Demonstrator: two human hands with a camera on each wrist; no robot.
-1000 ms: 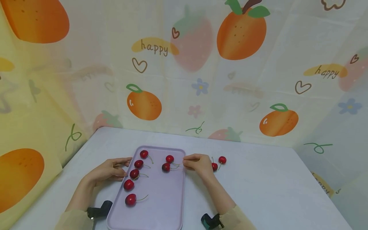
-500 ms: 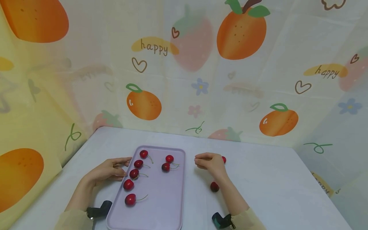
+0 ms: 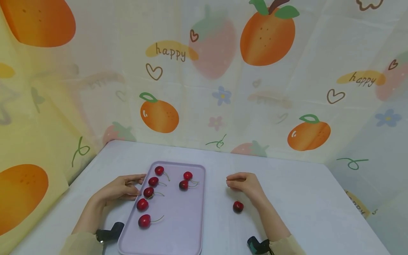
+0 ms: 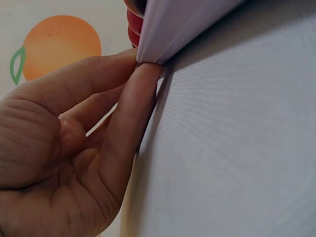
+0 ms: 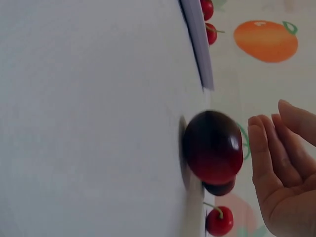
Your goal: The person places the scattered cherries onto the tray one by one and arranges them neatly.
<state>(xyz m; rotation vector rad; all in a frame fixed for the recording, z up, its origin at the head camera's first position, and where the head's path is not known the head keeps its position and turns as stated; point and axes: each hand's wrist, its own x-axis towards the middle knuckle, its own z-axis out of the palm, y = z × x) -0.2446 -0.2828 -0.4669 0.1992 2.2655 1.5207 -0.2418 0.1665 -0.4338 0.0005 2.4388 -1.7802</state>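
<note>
With fingers (image 5: 261, 155) of the right hand (image 3: 248, 186) slightly parted and empty, hung near a loose cherry (image 3: 238, 207) outside the tray (image 3: 178, 226) at three o'clock. Touched the tray at ten with a relaxed left hand (image 3: 119, 187). Likely risked rolling the cherry away through a careless nudge.

So the cloth (image 3: 197, 138) says "happy" a couple of times, brown handwriting over yellow blobs: one left of centre (image 3: 172, 51), one off to the right (image 3: 361, 78). A third blob (image 3: 357, 204), low on the right by the table (image 3: 302, 198), has tilted lettering, too small to read for sure.
</note>
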